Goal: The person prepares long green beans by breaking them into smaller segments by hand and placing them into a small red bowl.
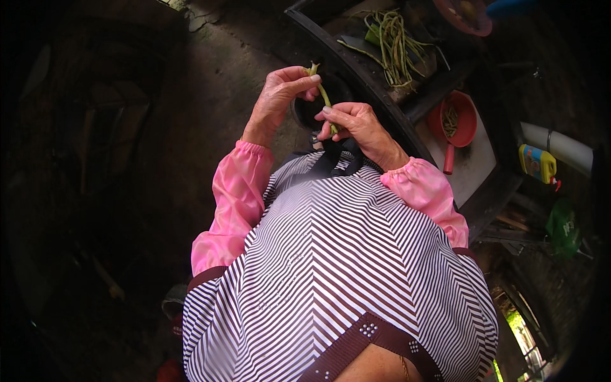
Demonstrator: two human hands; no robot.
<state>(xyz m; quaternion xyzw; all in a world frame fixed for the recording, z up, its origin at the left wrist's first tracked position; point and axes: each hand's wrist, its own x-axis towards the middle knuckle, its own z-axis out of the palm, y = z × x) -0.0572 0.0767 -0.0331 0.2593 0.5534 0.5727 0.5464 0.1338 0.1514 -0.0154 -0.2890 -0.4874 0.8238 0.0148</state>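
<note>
A light green bean pod [325, 95] is held between my two hands, slanting from upper left to lower right. The thumb and fingers of my left hand [286, 88] pinch its upper end, where a short stub sticks out. Lower down, my right hand [355, 122] grips the other end, and a bit of green shows below its fingers. Beneath the hands is a dark round container [303, 112], mostly hidden; what it holds cannot be seen. A loose bunch of long beans [396, 47] lies on the dark-edged surface up and to the right.
A red dipper [465, 129] with cut pieces [449, 120] inside sits on a pale board [479, 164] to the right. Farther right are a yellow bottle [537, 163] and a green bag [563, 228]. A pink basin [470, 21] stands at the top right. Concrete floor [229, 71] lies left.
</note>
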